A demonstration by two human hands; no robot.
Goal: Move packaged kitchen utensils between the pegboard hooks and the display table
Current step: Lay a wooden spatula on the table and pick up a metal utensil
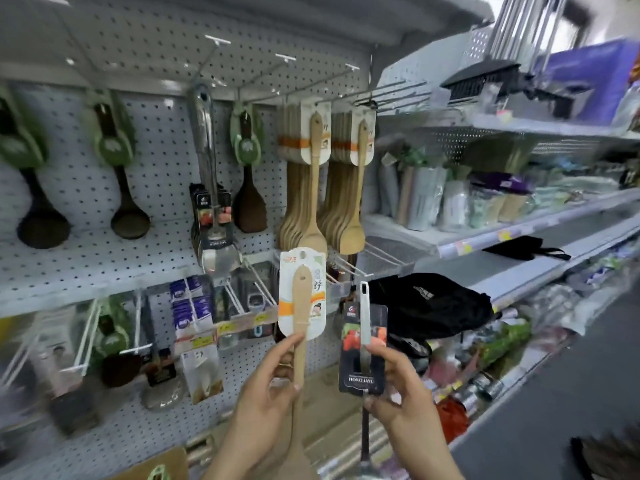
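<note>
Left hand [266,386] grips a wooden spatula [300,327]; right hand [398,386] grips a carded metal utensil [363,344], both before the pegboard [166,143].

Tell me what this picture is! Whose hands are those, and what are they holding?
Those are a person's two bare hands, no machine. The one picture comes from a camera worn on the person's head, looking forward and down in a shop aisle. The left hand holds a wooden spatula on a white card. The right hand pinches a metal utensil on a black card. Behind them is a pegboard with hooks, where more hanging spatulas, dark ladles and a shiny metal turner hang. To the right, shelves carry packaged goods, too blurred to name.
</note>
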